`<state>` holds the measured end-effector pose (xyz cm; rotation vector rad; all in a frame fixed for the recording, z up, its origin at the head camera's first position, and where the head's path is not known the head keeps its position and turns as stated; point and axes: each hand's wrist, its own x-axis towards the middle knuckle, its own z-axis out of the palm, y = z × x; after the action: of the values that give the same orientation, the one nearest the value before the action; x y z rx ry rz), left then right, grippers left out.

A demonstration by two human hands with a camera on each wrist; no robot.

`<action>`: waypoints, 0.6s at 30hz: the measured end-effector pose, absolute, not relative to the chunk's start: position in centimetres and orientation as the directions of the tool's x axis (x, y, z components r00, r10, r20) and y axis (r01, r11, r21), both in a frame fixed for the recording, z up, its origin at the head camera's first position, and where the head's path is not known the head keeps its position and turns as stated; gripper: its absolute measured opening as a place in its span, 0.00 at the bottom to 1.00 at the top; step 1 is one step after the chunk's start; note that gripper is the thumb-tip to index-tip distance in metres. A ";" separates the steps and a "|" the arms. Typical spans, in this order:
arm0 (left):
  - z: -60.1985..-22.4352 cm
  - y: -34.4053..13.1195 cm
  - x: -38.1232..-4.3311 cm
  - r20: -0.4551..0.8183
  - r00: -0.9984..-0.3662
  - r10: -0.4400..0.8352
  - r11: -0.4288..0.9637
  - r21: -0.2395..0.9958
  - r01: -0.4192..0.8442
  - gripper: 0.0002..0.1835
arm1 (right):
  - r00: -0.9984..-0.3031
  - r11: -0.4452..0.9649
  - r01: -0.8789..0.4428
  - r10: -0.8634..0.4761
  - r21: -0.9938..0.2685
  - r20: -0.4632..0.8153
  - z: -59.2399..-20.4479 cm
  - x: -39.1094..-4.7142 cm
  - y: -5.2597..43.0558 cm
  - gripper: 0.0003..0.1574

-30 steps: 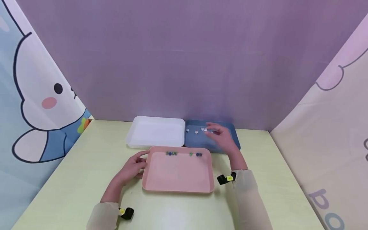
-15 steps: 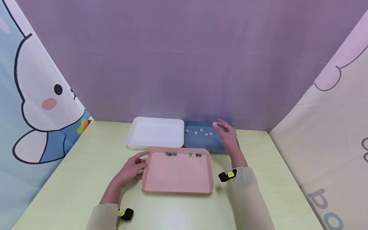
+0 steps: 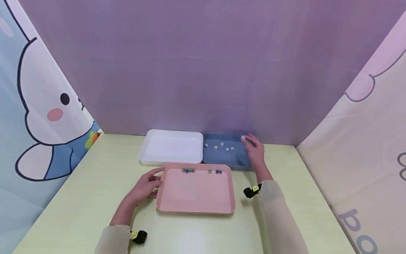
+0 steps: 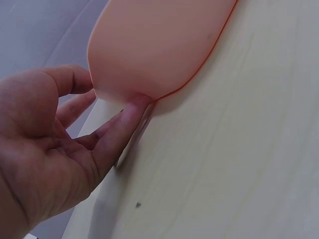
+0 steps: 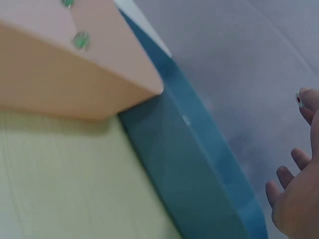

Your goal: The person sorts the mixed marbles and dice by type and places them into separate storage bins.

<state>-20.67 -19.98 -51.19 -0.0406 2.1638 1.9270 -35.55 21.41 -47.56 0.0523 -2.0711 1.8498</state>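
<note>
In the head view, my right hand [image 3: 257, 153] pinches a white die [image 3: 243, 137] between thumb and fingertips. It hovers over the right end of the blue tray [image 3: 219, 160], where several more dice [image 3: 222, 144] lie scattered. Only a sliver of the pinched die shows in the right wrist view, at the fingertips [image 5: 310, 98]. My left hand [image 3: 144, 187] touches the left end of the pink tray [image 3: 196, 194]. Its thumb [image 4: 130, 112] and fingers lie spread against that end wall. Green and blue marbles [image 3: 188, 170] sit along the pink tray's far side.
A white tray [image 3: 171, 146] stands beside the blue tray, behind the pink one. All three trays are on a pale table [image 3: 304, 204]. A purple backdrop [image 3: 203, 70] rises at the table's far edge, with printed panels at both sides.
My right hand has come up from among the dice with one die pinched, then drifted right toward the blue tray's right edge. My left hand and the pink tray have stayed in place.
</note>
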 end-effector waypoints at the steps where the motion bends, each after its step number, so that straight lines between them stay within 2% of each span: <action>1: -51.3 -20.0 -20.7 -0.200 -0.970 0.136 0.131 0.974 -0.182 0.28 | -0.931 0.150 -0.266 0.216 -0.952 0.294 -47.9 -35.6 21.5 0.23; 8: -51.2 -20.1 -20.6 -0.209 -0.970 0.125 0.128 0.973 -0.193 0.28 | -0.933 0.226 -0.247 0.206 -0.942 0.294 -49.6 -35.6 22.1 0.24; 18: -51.2 -20.1 -20.7 -0.213 -0.968 0.130 0.110 0.974 -0.199 0.28 | -0.938 0.259 -0.238 0.189 -0.936 0.291 -50.1 -35.7 22.0 0.26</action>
<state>-20.68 -20.11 -51.24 -0.0683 2.1424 1.9440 -35.68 22.00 -50.05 0.0446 -2.1918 1.7235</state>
